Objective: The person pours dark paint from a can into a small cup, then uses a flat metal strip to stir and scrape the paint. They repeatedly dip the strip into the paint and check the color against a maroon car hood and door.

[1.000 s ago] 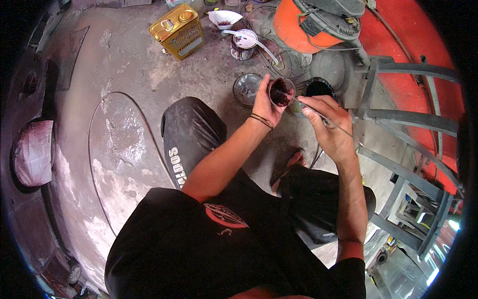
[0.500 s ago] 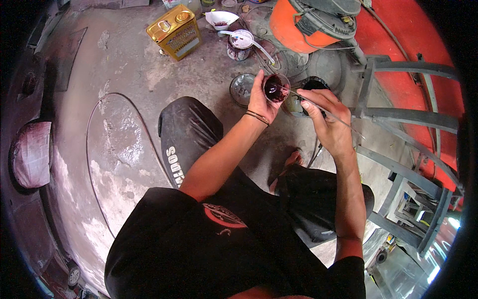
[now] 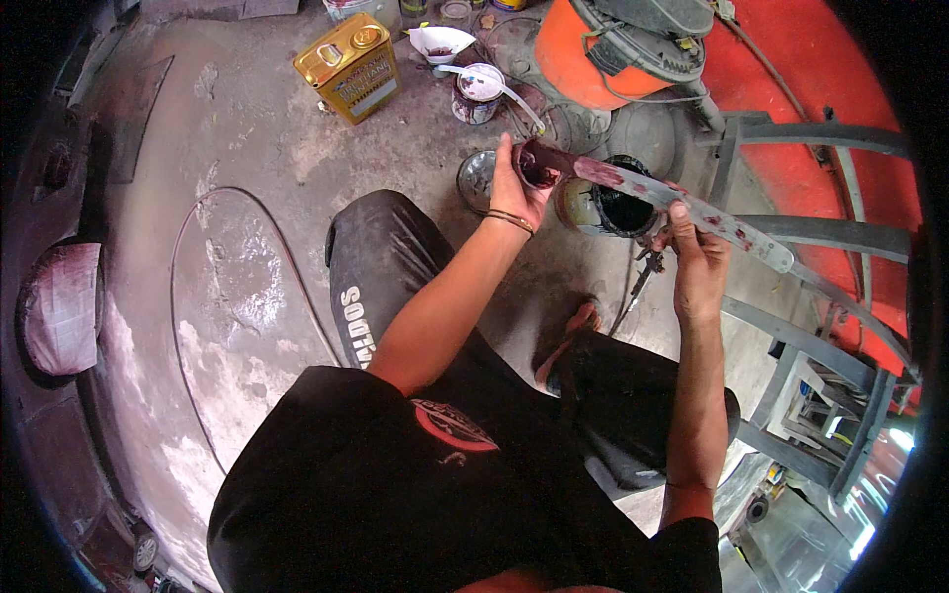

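Note:
My left hand is wrapped round a small cup, tipped to the right, with dark red paint inside. In my right hand is a long flat paint stirring stick, pale and smeared with dark red. Its coated end is at the cup's mouth; the other end sticks out to the right past my fingers. Just below the stick stands an open can with black-coated insides. A spray gun with a hose lies near my right wrist. A round metal lid is partly hidden behind my left hand.
A gold rectangular tin stands at the far left. Near it are a white paper funnel and a paint-stained pot with a white strip across it. An orange vacuum is behind. Grey metal frames edge the right; a hose curves across the floor.
The stirring stick has turned its broad face upward, and my right hand has moved right and down along it. The cup has shifted slightly left and tilted, uncovering the open can and spray gun.

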`<state>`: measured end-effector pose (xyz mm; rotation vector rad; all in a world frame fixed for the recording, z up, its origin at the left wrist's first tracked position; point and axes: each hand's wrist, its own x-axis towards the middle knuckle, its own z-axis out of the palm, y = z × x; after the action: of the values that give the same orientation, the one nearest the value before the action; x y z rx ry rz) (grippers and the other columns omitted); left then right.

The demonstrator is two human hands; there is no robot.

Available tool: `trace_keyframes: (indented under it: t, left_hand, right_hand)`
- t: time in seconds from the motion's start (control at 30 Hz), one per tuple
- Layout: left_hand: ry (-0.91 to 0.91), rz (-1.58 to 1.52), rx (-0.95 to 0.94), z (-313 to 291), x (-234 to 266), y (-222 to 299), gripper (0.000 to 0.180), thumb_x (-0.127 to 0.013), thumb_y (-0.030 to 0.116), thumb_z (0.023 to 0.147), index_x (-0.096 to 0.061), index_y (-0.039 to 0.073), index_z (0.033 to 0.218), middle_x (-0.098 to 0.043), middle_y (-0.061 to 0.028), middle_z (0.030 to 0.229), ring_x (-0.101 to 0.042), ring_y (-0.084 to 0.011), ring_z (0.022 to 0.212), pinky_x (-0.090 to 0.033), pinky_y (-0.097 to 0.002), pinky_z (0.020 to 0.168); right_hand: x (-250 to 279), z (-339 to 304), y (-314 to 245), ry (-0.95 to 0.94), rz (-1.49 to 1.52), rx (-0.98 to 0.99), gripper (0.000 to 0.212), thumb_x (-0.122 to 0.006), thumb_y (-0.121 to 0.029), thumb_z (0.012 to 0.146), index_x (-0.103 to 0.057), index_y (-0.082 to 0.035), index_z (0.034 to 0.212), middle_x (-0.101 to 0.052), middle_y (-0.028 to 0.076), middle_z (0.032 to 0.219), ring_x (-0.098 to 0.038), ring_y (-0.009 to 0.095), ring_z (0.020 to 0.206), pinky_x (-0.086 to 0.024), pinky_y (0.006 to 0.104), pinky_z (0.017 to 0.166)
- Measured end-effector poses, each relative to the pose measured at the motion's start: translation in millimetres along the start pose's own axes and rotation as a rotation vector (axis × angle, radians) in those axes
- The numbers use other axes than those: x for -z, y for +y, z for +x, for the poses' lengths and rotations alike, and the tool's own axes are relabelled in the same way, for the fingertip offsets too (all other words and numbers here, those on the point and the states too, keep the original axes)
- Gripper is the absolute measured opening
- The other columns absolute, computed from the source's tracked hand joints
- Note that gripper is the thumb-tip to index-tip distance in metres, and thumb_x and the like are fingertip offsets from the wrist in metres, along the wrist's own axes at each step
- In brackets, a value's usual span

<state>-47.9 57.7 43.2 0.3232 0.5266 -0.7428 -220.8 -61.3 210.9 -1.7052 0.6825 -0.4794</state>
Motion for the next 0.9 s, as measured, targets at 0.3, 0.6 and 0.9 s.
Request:
trace_keyframes:
  t: [0.3,0.6,0.9]
  left_hand:
    - [-0.036,-0.091,-0.047,17.2,1.2,15.0,0.053,-0.058,0.052,0.102,-0.060,0.002,0.119,-0.065,-0.0150,0.108,-0.067,-0.0291,0.091,-0.061,-0.0392,0.081]
    - [-0.063,-0.099,-0.085,12.0,-6.1,24.5,0.049,-0.057,0.052,0.103,-0.062,0.005,0.119,-0.065,-0.0104,0.109,-0.066,-0.0280,0.092,-0.061,-0.0406,0.085]
    - [-0.083,-0.127,-0.126,9.7,-7.1,28.9,0.051,-0.058,0.053,0.102,-0.063,0.004,0.118,-0.063,-0.0112,0.108,-0.065,-0.0305,0.091,-0.060,-0.0403,0.082]
  right_hand:
    - [18.9,2.8,-17.0,0.042,0.277,0.024,0.037,-0.066,-0.025,0.104,-0.067,0.003,0.129,-0.069,0.004,0.096,-0.057,0.012,0.074,-0.046,0.0274,0.068]
    - [32.2,10.1,-25.2,-0.025,0.520,-0.011,0.024,-0.062,-0.027,0.106,-0.068,-0.005,0.114,-0.072,0.007,0.110,-0.050,0.011,0.072,-0.047,0.0333,0.079]
    - [30.3,25.1,-16.6,-0.079,0.573,-0.033,0.030,-0.062,-0.029,0.106,-0.067,-0.002,0.118,-0.072,0.011,0.112,-0.050,0.010,0.072,-0.047,0.0332,0.075]
